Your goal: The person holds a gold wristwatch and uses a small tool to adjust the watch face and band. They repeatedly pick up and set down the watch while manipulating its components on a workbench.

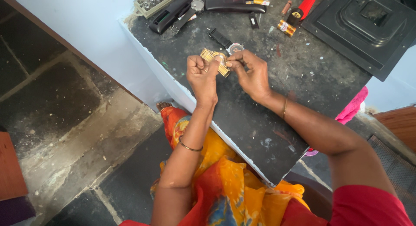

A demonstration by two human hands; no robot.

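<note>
just above the near-left edge of the dark slab worktop (268, 122), left hand (202, 75) and right hand (250, 72) closed together on one gold watch (217, 61), fingers of both pinched around it, held slightly over the surface. pale front edge of the slab running diagonally from upper left down to the lower middle, ending in a corner above the lap. open stone floor (73, 122) to the left of that edge; bare slab between the forearms and towards the right, speckled with pale spots.

hard to make out: gold watch face mostly covered by thumbs and fingertips, only bits of band showing either side. second watch with black strap (227, 43) lying just behind the hands, its case partly hidden by the right knuckles. black square tray (364, 22) cut off at the top right corner. grey rack of small metal pieces (151, 1) cut at the top edge, contents too small to count. red-handled tool (305, 7) also cut at the top. long black case (236, 5) and other black straps beside it, tangled, number unclear.

counted: two hands, two watches near them, one thin bangle on each wrist, one small striped gold cylinder (287, 27), one pink cloth (353, 107) peeking past the right edge.
</note>
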